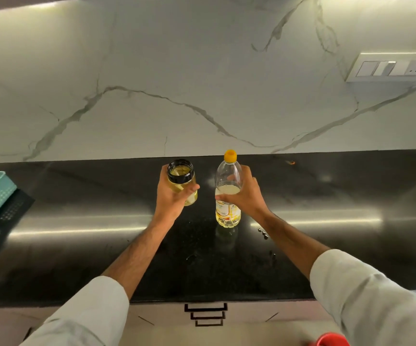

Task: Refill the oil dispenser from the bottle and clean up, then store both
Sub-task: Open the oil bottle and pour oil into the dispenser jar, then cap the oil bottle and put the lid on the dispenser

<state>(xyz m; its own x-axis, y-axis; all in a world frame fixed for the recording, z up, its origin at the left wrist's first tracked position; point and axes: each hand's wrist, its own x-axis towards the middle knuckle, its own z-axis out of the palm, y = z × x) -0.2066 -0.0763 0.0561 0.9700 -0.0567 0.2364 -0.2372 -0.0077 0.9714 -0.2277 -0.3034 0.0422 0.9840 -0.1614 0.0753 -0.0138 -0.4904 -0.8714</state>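
At frame centre, the left hand (174,193) grips the uncapped oil dispenser (182,182), mouth up and leaning slightly; the right hand (242,193) clasps the capped bottle (227,193), upright on the dark surface (77,216). Pouring looks finished or not begun; capping, wiping and storing remain.

Soft light from above, wide-angle view

The wall (202,71) is lit evenly from a strip at the top edge. Long bands of glare are seen on the dark bench (77,221). Straight lines are bowed at the edges; the near sleeves are slightly blurred.
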